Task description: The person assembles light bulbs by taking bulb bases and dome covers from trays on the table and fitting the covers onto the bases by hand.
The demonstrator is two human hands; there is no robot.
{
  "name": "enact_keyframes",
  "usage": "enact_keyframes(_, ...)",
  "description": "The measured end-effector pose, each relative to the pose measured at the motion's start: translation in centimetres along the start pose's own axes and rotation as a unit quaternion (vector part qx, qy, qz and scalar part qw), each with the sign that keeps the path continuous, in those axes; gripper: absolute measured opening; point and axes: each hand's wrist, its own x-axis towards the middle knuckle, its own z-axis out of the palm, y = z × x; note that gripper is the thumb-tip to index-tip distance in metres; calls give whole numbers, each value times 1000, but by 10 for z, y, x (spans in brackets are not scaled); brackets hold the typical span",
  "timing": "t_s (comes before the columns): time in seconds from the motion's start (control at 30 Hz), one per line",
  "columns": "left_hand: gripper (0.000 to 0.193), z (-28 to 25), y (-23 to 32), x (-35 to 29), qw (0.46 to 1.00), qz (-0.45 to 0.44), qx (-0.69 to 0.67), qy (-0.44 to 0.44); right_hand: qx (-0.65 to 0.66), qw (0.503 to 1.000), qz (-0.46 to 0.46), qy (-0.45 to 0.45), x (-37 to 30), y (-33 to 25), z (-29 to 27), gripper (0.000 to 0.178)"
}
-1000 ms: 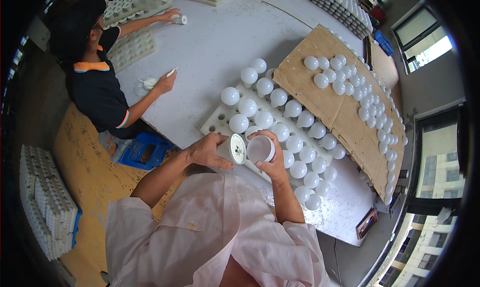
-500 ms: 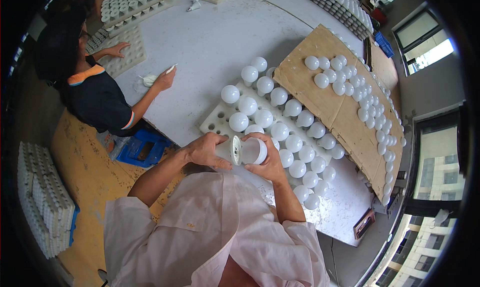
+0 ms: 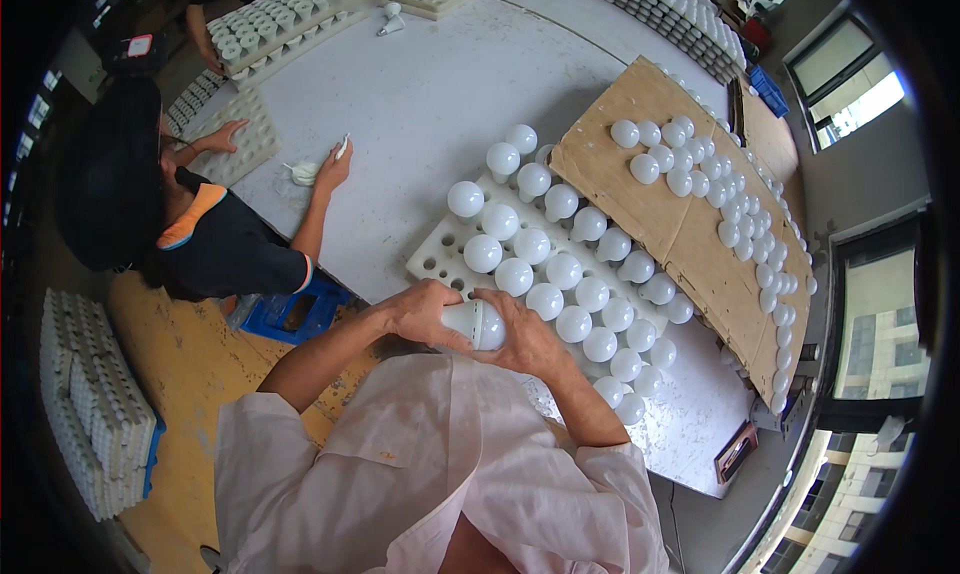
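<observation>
In front of my chest I hold a white LED light bulb (image 3: 462,319). My left hand (image 3: 418,312) is closed round its base, while my right hand (image 3: 526,336) wraps its round cover (image 3: 491,326). Cover and base meet at the rim; whether they are fully seated I cannot tell. Just beyond my hands lies a white foam tray (image 3: 432,258) with rows of holes. Several glossy white bulbs (image 3: 533,245) stand in rows over it and to its right.
A cardboard sheet (image 3: 620,164) carrying more white bulbs slopes at the right. On the left a co-worker (image 3: 225,239) in a dark shirt rests one hand on a foam tray (image 3: 255,146) and holds a white cloth in the other. Stacked trays (image 3: 95,404) stand at far left.
The bulb's cover and base, apart and facing each other before, have come together between my hands. The co-worker has leaned farther over the table.
</observation>
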Motion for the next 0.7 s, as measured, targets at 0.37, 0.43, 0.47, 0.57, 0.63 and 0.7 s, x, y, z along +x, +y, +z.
enact_keyframes(0.37, 64, 17, 2, 3, 998, 16, 41, -53, -54, 977, -171, 119, -18, 14, 27, 71)
enact_keyframes(0.43, 63, 18, 4, 4, 998, 9, 31, -61, -64, 975, -180, 111, -18, 14, 26, 70)
enact_keyframes(0.47, 62, 18, 4, 4, 997, 2, 20, -78, -73, 976, -176, 109, -18, 13, 26, 71)
enact_keyframes(0.57, 58, 21, 5, 5, 997, 15, 0, -74, -87, 972, -184, 119, -18, 14, 26, 70)
enact_keyframes(0.63, 54, 19, 18, -1, 996, 34, -39, -73, -90, 968, -196, 129, -19, 16, 29, 70)
enact_keyframes(0.7, 54, 20, 11, 5, 997, 19, -13, -74, -89, 964, -202, 145, -19, 17, 30, 69)
